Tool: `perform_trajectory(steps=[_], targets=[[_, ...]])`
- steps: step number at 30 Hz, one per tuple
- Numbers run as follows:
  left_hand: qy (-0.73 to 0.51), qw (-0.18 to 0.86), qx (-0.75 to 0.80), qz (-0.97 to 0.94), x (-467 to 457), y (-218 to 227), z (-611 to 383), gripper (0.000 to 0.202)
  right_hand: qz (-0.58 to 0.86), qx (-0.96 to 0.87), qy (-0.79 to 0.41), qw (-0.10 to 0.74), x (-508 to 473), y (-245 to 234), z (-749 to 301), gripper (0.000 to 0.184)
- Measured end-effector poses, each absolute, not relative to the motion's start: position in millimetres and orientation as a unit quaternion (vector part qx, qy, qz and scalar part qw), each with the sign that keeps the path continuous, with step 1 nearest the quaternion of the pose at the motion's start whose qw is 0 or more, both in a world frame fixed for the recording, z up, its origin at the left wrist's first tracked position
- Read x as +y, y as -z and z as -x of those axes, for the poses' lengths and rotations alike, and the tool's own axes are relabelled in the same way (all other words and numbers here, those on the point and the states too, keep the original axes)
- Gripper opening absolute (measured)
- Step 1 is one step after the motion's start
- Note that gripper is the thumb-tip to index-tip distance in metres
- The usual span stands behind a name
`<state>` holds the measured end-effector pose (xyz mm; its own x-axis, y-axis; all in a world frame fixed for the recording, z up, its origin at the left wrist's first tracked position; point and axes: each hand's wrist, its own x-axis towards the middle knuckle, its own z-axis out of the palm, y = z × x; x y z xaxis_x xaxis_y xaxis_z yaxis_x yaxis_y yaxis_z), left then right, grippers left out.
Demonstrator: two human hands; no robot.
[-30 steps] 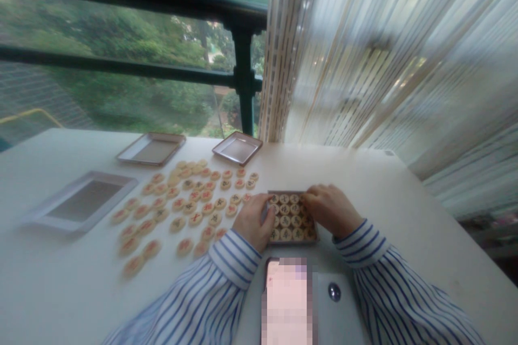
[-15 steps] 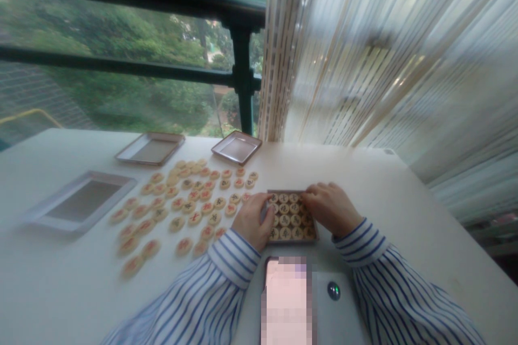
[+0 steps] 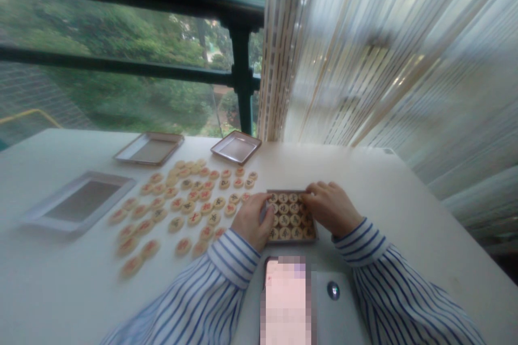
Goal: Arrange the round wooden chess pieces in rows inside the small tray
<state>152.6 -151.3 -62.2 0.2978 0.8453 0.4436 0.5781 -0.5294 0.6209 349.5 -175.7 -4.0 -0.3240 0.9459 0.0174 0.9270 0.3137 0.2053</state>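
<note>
A small shallow box (image 3: 292,241) lies in front of me, filled with rows of round wooden Chinese chess pieces (image 3: 284,220) with dark characters. My left hand (image 3: 253,221) is closed on the box's left side, its thumb bent over the rim. At the far right corner, my right hand (image 3: 332,207) is closed with its fingers curled over the edge; its fingertips touch the corner and partly hide the pieces there. Many loose chess pieces (image 3: 195,218), with red or dark characters, lie scattered on the table left of my left hand.
Beyond the loose pieces are a brown-rimmed tray (image 3: 151,150) and a smaller tilted-looking tray (image 3: 237,146). A greyish-white tray (image 3: 87,199) lies at left. A phone (image 3: 285,302) and a white device (image 3: 342,312) with a round button are near me. Window rails and a string curtain stand behind.
Both hands stay on the box in nearly the same place. The view has shifted very slightly; the pieces and trays look unmoved.
</note>
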Motion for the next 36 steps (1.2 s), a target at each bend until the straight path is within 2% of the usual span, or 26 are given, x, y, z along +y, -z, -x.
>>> perform_trajectory(steps=[36], targets=[[-0.38, 0.169, 0.454, -0.788, -151.1, 64.0, -152.3, 0.025, -0.605, 0.791, -0.073, 0.047, -168.3, 7.2, -357.3, 0.027]])
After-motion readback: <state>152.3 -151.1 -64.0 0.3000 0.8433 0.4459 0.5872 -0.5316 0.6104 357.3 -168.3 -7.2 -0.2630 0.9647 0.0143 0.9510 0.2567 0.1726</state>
